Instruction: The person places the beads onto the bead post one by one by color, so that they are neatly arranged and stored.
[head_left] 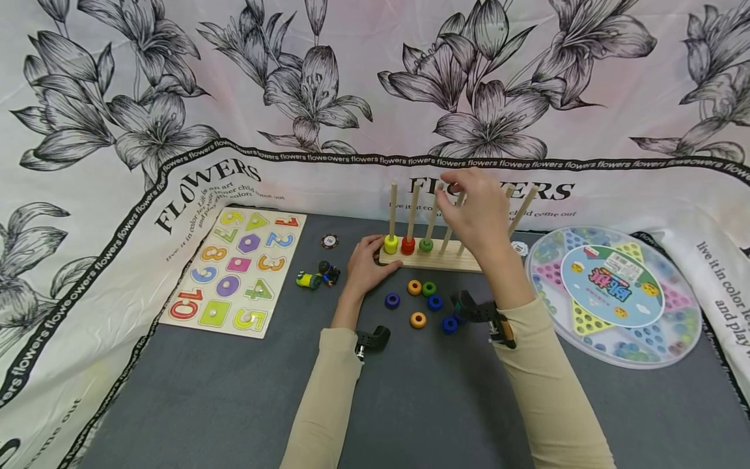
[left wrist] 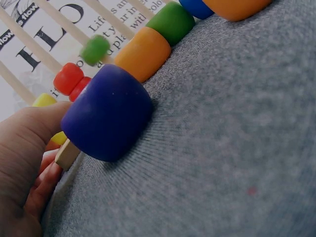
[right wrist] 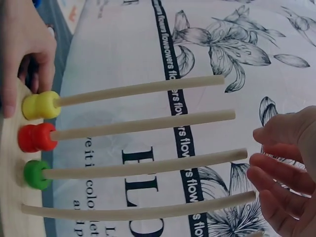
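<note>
My left hand (head_left: 367, 264) grips the left end of a wooden peg stand (head_left: 448, 258), thumb in front and fingers behind. On its first peg sit yellow beads (right wrist: 41, 105), on the second red beads (right wrist: 37, 137). The third peg carries a green bead (right wrist: 37, 174) near its foot, blurred in the left wrist view. My right hand (head_left: 477, 208) hovers by the tops of the pegs, its fingers loosely bent and apart, nothing between them. Part of the stand's right side is hidden behind the right arm. Close to the left hand lies a dark blue bead (left wrist: 108, 113).
In front of the stand lie loose beads: orange (head_left: 418, 320), green (head_left: 429, 288) and blue (head_left: 435, 302). To the left are a number puzzle board (head_left: 234, 270), small toy figures (head_left: 319, 277) and a round chip (head_left: 329, 241). A round Chinese checkers set (head_left: 615, 296) lies right.
</note>
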Demonstrator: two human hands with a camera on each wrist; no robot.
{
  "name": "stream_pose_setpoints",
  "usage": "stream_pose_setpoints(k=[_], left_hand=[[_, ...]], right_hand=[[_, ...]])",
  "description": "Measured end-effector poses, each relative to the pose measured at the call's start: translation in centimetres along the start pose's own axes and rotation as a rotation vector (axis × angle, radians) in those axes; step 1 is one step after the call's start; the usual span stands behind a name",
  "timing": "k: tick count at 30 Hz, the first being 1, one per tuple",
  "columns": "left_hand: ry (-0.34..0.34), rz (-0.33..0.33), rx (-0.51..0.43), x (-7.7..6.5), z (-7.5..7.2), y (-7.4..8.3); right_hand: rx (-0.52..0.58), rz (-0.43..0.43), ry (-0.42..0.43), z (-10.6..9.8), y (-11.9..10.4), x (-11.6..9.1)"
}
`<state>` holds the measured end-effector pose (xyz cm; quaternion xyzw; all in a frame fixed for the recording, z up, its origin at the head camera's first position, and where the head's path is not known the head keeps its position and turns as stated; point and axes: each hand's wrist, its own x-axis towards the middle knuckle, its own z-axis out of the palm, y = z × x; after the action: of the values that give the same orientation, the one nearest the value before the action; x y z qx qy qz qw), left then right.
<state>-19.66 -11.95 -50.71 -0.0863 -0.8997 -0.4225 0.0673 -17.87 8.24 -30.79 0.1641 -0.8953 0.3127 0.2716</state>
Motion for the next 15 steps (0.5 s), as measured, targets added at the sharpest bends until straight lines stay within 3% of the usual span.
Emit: stream_pose_setpoints(k=[9, 15], left_hand=[[0.003, -0.007, 0.010, 0.0, -0.1, 0.1], [0.006, -0.006, 0.007, 0.0, -0.1, 0.1]], right_hand=[[0.186, 0.027, 0.024, 0.8, 1.7, -3.0], [0.205, 0.118, -0.071, 2.1, 3.0, -5.4]])
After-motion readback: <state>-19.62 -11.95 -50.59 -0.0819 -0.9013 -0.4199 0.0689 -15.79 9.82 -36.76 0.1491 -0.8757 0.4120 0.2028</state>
